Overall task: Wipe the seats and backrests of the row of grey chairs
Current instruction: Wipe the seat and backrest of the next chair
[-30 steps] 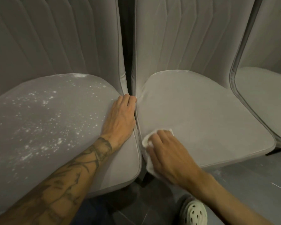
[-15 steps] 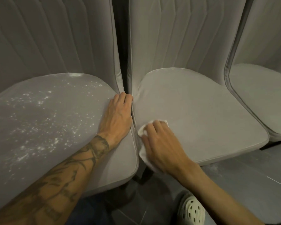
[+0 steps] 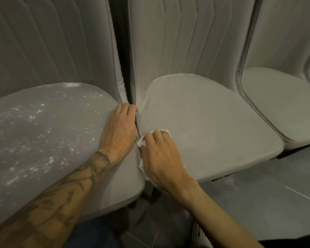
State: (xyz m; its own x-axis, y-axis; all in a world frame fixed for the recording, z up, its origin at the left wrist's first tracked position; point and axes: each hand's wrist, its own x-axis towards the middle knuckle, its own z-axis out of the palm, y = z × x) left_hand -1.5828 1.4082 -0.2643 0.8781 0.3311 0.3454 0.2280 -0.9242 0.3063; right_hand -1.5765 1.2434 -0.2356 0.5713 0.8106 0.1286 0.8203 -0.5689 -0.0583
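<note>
Mostly under the gripping right hand (image 3: 159, 158), a white cloth (image 3: 141, 143); left hand (image 3: 121, 129) flat on dusty seat (image 3: 43, 140).

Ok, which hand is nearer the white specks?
Left. The left hand rests flat on the speckled seat, beside the specks; the right hand holds the cloth on the next seat.

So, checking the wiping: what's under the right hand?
A white cloth, held on the middle seat by the right hand; only its edges show around the hand. The rest is covered.
</note>
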